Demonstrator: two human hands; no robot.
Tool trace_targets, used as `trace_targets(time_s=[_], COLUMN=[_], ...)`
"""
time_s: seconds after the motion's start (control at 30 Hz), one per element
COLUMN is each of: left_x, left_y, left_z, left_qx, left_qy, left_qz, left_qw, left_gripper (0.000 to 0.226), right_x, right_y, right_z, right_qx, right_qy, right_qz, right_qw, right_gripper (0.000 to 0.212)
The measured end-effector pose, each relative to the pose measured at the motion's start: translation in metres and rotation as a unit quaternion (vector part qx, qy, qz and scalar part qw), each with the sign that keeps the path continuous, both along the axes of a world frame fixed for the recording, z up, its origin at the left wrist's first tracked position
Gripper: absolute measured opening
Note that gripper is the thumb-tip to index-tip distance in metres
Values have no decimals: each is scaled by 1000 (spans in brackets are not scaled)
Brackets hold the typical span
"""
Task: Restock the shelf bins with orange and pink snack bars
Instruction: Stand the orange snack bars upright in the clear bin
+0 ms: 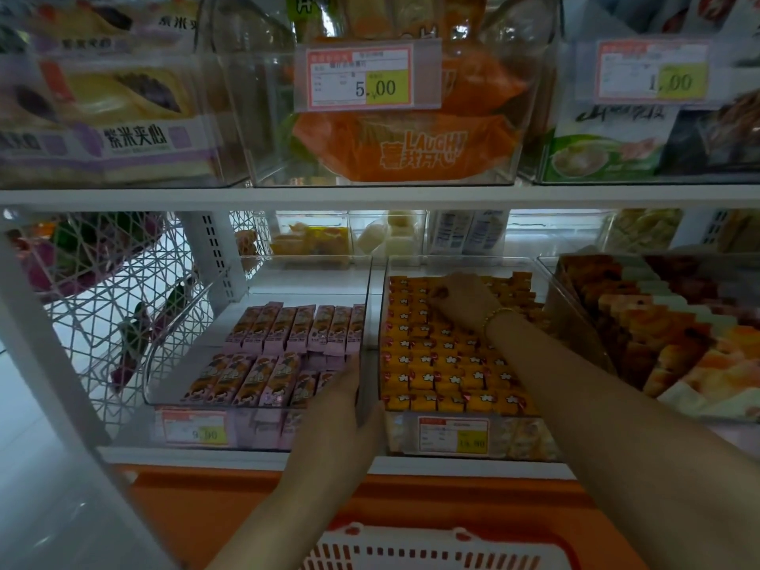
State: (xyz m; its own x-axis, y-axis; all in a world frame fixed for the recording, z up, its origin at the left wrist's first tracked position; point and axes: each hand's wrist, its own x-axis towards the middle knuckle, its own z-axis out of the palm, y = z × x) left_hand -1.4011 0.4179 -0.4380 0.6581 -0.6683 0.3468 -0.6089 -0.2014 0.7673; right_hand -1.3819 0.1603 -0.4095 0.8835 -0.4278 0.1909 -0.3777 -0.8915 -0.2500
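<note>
Lower centre, left hand (349, 409) grips the pink bar bin (164, 399); right hand (464, 300) curls over orange bars (436, 364), grasp unclear.

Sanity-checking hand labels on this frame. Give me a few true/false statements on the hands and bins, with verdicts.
1. The right hand is in the orange-bar bin. True.
2. The pink-bar bin sits right of the orange one. False: it sits left of it.
3. A bracelet is on the right wrist. True.
4. The left hand is in the basket. False: it holds the pink-bar bin's right wall.
</note>
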Motion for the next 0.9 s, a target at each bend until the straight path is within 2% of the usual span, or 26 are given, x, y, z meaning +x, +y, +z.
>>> trace_targets(time_s=[0.07, 0.23, 0.33, 0.47, 0.57, 0.67, 0.77, 0.9], left_x=[1, 3, 3, 4, 4, 4, 4, 2], left_y=[-1, -2, -2, -2, -2, 0, 2, 4], left_z=[-1, -3, -5, -4, -3, -3, -3, -2], left_qx=[7, 14, 16, 23, 17, 11, 21, 31], left_qy=[-6, -7, -9, 0, -5, 9, 21, 26], left_qz=[3, 6, 5, 2, -3, -6, -2, -5], left_qw=[1000, 1000, 1000, 1000, 1000, 1000, 1000, 999], left_gripper=[50, 52, 51, 48, 52, 50, 46, 47], right_x=[2, 0, 2, 5, 1, -5, -8, -11], right_y=[3, 11, 10, 12, 15, 19, 23, 31], right_z=[-4, -16, -16, -11, -5, -4, -5, -5], right_qx=[7, 30, -37, -147, -162, -146, -91, -31], right_qy=[3, -65, -54, 38, 59, 28, -19, -60], right_qz=[32, 75, 92, 121, 129, 88, 6, -46], right_qw=[999, 995, 994, 981, 977, 985, 996, 997], right_gripper=[26, 28, 25, 39, 43, 43, 24, 27])
